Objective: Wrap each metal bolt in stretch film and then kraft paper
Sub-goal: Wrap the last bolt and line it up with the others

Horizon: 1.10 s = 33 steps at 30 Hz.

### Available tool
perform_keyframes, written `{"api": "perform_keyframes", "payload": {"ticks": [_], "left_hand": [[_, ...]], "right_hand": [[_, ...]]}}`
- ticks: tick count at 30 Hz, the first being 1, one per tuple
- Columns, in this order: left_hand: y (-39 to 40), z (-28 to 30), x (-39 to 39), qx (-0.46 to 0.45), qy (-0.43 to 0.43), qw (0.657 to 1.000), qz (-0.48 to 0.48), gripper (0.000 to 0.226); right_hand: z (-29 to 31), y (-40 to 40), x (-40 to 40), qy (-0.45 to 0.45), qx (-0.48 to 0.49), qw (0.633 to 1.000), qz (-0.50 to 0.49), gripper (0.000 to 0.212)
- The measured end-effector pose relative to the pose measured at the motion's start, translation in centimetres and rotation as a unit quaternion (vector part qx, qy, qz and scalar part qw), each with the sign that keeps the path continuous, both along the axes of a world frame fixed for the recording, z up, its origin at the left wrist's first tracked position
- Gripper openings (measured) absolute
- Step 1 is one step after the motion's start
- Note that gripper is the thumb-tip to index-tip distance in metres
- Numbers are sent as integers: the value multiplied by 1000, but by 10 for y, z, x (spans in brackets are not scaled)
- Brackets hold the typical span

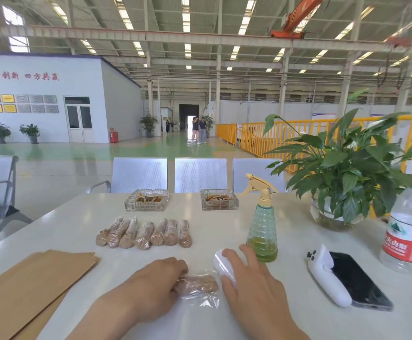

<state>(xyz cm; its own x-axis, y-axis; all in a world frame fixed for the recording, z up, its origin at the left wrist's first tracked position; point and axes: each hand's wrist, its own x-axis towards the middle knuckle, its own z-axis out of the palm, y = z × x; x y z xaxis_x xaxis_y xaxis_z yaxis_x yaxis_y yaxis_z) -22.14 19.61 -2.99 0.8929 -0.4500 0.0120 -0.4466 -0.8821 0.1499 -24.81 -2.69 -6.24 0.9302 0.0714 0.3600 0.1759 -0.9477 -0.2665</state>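
- A white table fills the lower half of the view, seen from a person's head looking down at both hands.
- The left hand, at about 6 o'clock, has its fingers curled over the left end of a rusty-brown bolt and holds it against the tabletop.
- The bolt lies crosswise, already covered in clear stretch film, with loose film trailing toward the viewer.
- The right hand, just right of the bolt, lies with fingers spread and relaxed on a white roll of film; it does not grasp it.
- At 12 o'clock from the hands, a row of seven film-wrapped bolts lies side by side.
- At 9 o'clock, sheets of kraft paper lie flat at the table's near left edge.
- Toward 1 o'clock stands a green spray bottle, close to the right fingertips.
- At 3 o'clock lie a dark phone and a white device beside it.
- Farther right stand a water bottle and a potted plant.
- Two glass ashtrays sit at the table's far edge.
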Motion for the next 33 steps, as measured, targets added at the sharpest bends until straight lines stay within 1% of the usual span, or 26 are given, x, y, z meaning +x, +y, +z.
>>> {"api": "perform_keyframes", "payload": {"ticks": [1, 3, 4, 5, 8, 10, 11, 12, 13, 14, 15, 17, 19, 21, 22, 23, 25, 26, 27, 28, 29, 30, 31, 32, 33], "left_hand": [[0, -2, 0, 9, -10, 1000, -7, 29], [2, -7, 1, 16, -18, 999, -34, 23], [5, -7, 1, 5, -17, 999, -52, 21], [9, -5, 0, -12, -12, 998, -66, 19], [22, 6, -8, -98, 25, 991, -86, 13], [28, 16, -16, -185, 52, 977, -91, 11], [28, 21, -20, -249, 75, 961, -98, 9], [28, 24, -24, -322, 111, 934, -105, 5], [27, 27, -26, -386, 144, 904, -111, 7], [25, 27, -27, -436, 166, 878, -109, 14], [22, 27, -26, -472, 177, 858, -99, 17], [15, 23, -18, -528, 169, 831, -40, 21], [14, 13, -4, -534, 115, 837, 33, 19], [13, 5, 8, -499, 66, 861, 69, 6], [11, 0, 12, -477, 48, 875, 75, 4], [9, -5, 14, -457, 29, 885, 80, 9], [5, -16, 19, -433, -6, 896, 94, 20], [2, -21, 21, -421, -13, 901, 104, 18], [-2, -24, 23, -409, -6, 906, 113, 12], [-6, -24, 24, -409, 17, 904, 123, 12], [-9, -22, 27, -418, 44, 898, 133, 23], [-11, -20, 29, -444, 85, 880, 147, 34], [-12, -16, 30, -489, 134, 848, 154, 41], [-11, -14, 31, -525, 166, 821, 152, 44], [-10, -13, 33, -547, 181, 806, 137, 45]], "right_hand": [[-1, -2, 0, 18, 0, 1000, 16, 57], [-1, -7, 0, 73, 1, 996, 47, 83], [1, -11, 0, 97, 1, 994, 59, 93], [3, -15, 0, 114, 8, 991, 72, 98], [7, -25, -2, 124, 58, 986, 96, 95], [7, -28, -1, 109, 69, 985, 117, 91], [5, -27, 0, 110, 81, 981, 137, 89], [3, -26, 0, 115, 111, 974, 162, 86], [1, -23, 0, 119, 172, 960, 184, 81], [0, -19, 0, 126, 259, 937, 198, 74], [0, -15, -1, 141, 347, 904, 209, 66], [2, -3, -2, 181, 498, 817, 227, 53], [6, 5, 3, 193, 627, 720, 225, 51], [9, 10, 8, 212, 725, 624, 201, 53], [10, 11, 10, 222, 754, 590, 186, 56], [11, 12, 10, 231, 773, 565, 173, 55], [11, 17, 8, 248, 795, 532, 152, 59], [9, 20, 7, 257, 798, 527, 142, 64], [8, 23, 6, 262, 797, 527, 136, 69], [8, 25, 4, 267, 796, 525, 137, 75], [8, 27, 2, 270, 796, 523, 144, 80], [9, 26, 2, 270, 794, 523, 152, 82], [9, 25, 2, 268, 791, 526, 158, 84], [9, 24, 3, 262, 789, 532, 163, 86], [7, 23, 5, 254, 787, 536, 169, 89]]}}
